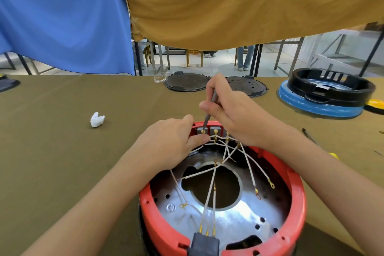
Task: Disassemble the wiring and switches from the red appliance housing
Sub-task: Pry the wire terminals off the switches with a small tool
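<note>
The round red appliance housing (295,214) lies open-side up at the table's near edge, its shiny metal floor exposed. White wires (209,191) with brass terminals cross the inside from a black plug socket (204,243) at the near rim to grey switches (215,130) at the far rim. My right hand (234,114) grips a thin grey tool (208,110) like a pen, its tip on a brass terminal of the left switch. My left hand (172,141) rests on the far-left rim, its fingers pinching the wire beside that terminal.
A crumpled white tissue (97,119) lies to the left on the olive cloth. Two dark round lids (187,82) sit at the table's far edge. A black ring on a blue base (324,93) stands far right. A screwdriver (311,136) lies right of my forearm.
</note>
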